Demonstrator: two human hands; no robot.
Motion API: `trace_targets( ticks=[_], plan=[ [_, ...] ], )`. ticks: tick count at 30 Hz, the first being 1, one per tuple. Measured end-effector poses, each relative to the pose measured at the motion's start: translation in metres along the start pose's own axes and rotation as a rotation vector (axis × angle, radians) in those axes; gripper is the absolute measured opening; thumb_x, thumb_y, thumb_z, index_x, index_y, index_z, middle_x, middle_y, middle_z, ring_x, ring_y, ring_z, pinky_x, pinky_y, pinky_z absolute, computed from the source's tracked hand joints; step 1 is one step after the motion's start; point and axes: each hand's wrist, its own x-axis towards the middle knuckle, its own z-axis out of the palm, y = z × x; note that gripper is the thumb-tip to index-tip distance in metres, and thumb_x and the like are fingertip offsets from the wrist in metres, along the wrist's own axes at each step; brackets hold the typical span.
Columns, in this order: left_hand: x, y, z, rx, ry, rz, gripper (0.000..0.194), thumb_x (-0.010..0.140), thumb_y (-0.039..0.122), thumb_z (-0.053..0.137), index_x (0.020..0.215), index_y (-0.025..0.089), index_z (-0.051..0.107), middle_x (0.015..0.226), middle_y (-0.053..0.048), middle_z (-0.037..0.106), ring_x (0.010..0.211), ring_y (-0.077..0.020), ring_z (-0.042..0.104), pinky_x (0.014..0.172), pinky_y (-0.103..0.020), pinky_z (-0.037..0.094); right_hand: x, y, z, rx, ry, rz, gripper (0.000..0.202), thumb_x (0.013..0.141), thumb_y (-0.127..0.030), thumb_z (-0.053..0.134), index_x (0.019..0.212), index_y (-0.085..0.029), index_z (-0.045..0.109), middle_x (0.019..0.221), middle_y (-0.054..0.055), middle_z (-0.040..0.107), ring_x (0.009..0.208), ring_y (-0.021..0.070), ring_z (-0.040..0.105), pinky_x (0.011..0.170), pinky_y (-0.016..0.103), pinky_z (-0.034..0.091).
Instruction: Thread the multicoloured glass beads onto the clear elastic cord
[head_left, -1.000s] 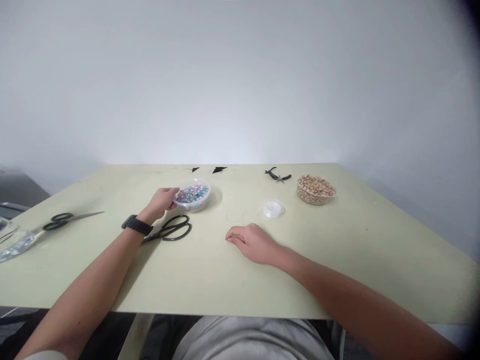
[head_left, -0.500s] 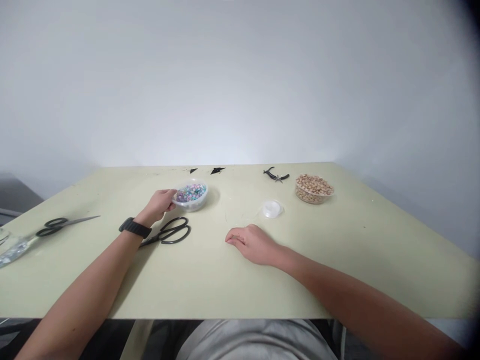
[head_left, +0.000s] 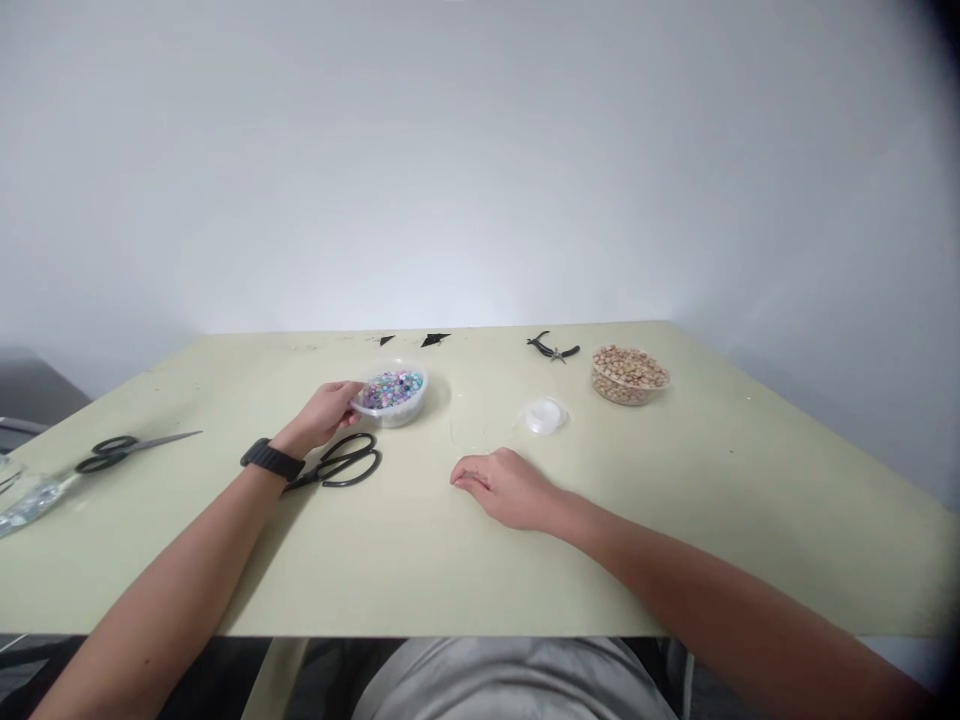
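My left hand (head_left: 330,412) grips the left rim of a clear plastic bowl (head_left: 396,413) filled with small coloured beads (head_left: 391,389). Beneath my left wrist lie black-handled scissors (head_left: 349,462), their blades partly hidden by the arm. My right hand (head_left: 504,486) rests on the table, thumb and fingers pinched together. A faint clear thread (head_left: 452,432) curves over the table just beyond that hand and seems to run into its pinch; the fingers hide its end. Behind the right hand is a white spool (head_left: 545,416) of clear thread.
A tub of tan beads (head_left: 628,376) stands at the right rear, with black-handled pliers (head_left: 553,348) left of it. Black scraps (head_left: 435,340) lie along the table's far edge. At left are a second pair of scissors (head_left: 120,450) and a clear plastic bag (head_left: 30,507).
My left hand has shifted the bowl of coloured beads slightly to the right and nearer. The right hand has stayed in place, still pinched.
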Motion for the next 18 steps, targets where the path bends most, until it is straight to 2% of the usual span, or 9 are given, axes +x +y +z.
trace_targets(
  ticks=[5,10,13,15,18],
  plan=[
    [0.005,-0.002,-0.008,-0.022,-0.009,-0.055,0.024,0.083,0.036,0.071,0.083,0.015,0.059,0.057,0.000,0.056,0.045,-0.0124,0.053,0.038,-0.018,0.035,0.000,0.002,0.001,-0.021,0.006,0.003,0.024,0.101,-0.025,0.054,0.104,-0.025,0.078,0.102,0.001,0.082,0.088,0.0190,0.074,0.075,0.028,0.049],
    [0.006,-0.003,-0.013,-0.129,-0.203,-0.251,0.025,0.084,0.035,0.064,0.082,0.011,0.062,0.070,-0.013,0.070,0.045,-0.0134,0.056,0.037,-0.020,0.043,-0.001,0.000,-0.001,-0.015,-0.006,-0.003,0.024,0.102,-0.024,0.054,0.105,-0.024,0.078,0.104,0.002,0.081,0.090,0.0186,0.074,0.078,0.028,0.049],
    [0.002,0.002,-0.011,-0.209,-0.281,-0.324,0.011,0.079,0.020,0.065,0.084,0.011,0.063,0.082,-0.018,0.075,0.052,-0.0153,0.064,0.046,-0.021,0.054,-0.002,0.000,-0.002,-0.019,-0.006,-0.004,0.024,0.102,-0.024,0.054,0.105,-0.024,0.078,0.104,0.002,0.081,0.090,0.0187,0.074,0.078,0.028,0.050],
    [-0.002,0.006,-0.006,-0.250,-0.306,-0.340,0.013,0.075,0.012,0.065,0.088,0.010,0.065,0.092,-0.021,0.077,0.063,-0.0191,0.072,0.056,-0.023,0.061,-0.001,0.000,-0.002,-0.026,-0.004,0.002,0.024,0.102,-0.025,0.054,0.105,-0.024,0.078,0.103,0.002,0.081,0.089,0.0188,0.074,0.077,0.028,0.050],
    [-0.011,0.009,0.008,-0.313,-0.294,-0.310,0.015,0.077,0.009,0.061,0.090,0.007,0.066,0.100,-0.025,0.077,0.075,-0.0225,0.077,0.068,-0.023,0.065,-0.001,0.001,-0.001,-0.027,-0.009,0.003,0.025,0.102,-0.025,0.053,0.106,-0.024,0.078,0.104,0.002,0.081,0.090,0.0193,0.075,0.078,0.028,0.050]
  ],
)
